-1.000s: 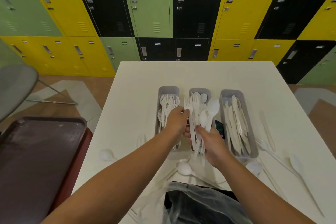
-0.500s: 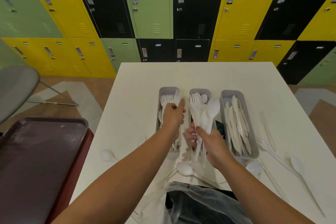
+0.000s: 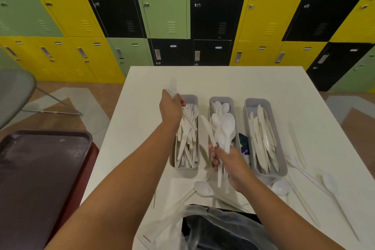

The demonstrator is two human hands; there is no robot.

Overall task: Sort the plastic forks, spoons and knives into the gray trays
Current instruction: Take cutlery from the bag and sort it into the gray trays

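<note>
My left hand (image 3: 171, 107) hovers over the far end of the left gray tray (image 3: 192, 99), fingers curled round a couple of white forks (image 3: 172, 87); their tines stick up past my knuckles, blurred, so I cannot count them. My right hand (image 3: 229, 165) grips a bundle of white spoons (image 3: 227, 126) by the handles over the near end of the middle tray (image 3: 213, 100), bowls pointing away from me. A knife (image 3: 207, 126) seems to lean out of that bundle to the left, though my fingers hide where it starts.

The left tray holds a heap of forks (image 3: 187, 140), the middle one more spoons, and the right tray (image 3: 248, 105) holds knives (image 3: 262, 140). A dark printed thing (image 3: 243, 144) shows between the middle and right trays, mostly hidden.

On the white counter (image 3: 223, 81), loose spoons (image 3: 281, 187) and knives lie near and right of the trays, pale and hard to separate from the surface. A clear plastic bag (image 3: 203, 227) sits at the near edge, cut off by the frame. A dark tray (image 3: 40, 168) sits off to the left, lockers (image 3: 166, 6) behind.
</note>
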